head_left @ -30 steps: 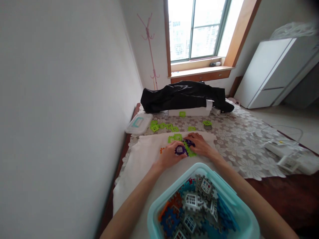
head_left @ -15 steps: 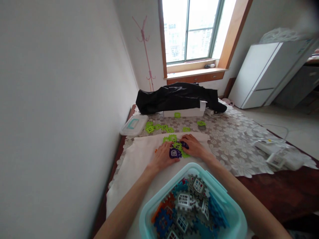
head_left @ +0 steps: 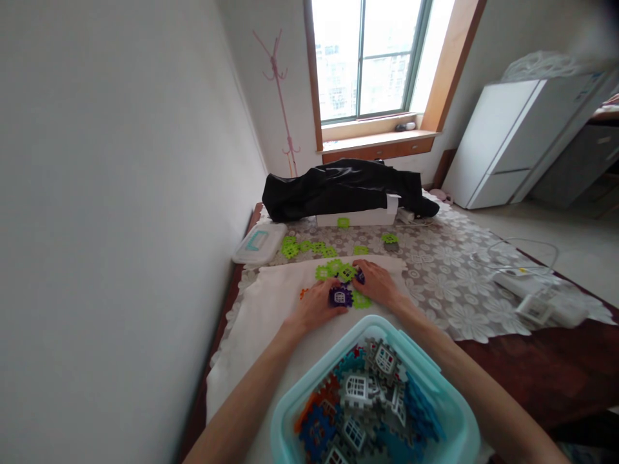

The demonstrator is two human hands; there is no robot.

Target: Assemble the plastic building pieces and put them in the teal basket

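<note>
Head view: left hand (head_left: 316,306) curled on purple tile (head_left: 340,296); right hand (head_left: 374,283) closed on second purple tile (head_left: 360,277); four green tiles (head_left: 334,267) beside.

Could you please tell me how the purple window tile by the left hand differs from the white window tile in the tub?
The purple window tile is dark purple; the white window tile is whitish grey. The purple window tile lies flat on the white cloth beside the left hand; the white window tile sits tilted among others in the turquoise tub. Both have notched edges and a window pattern.
</note>
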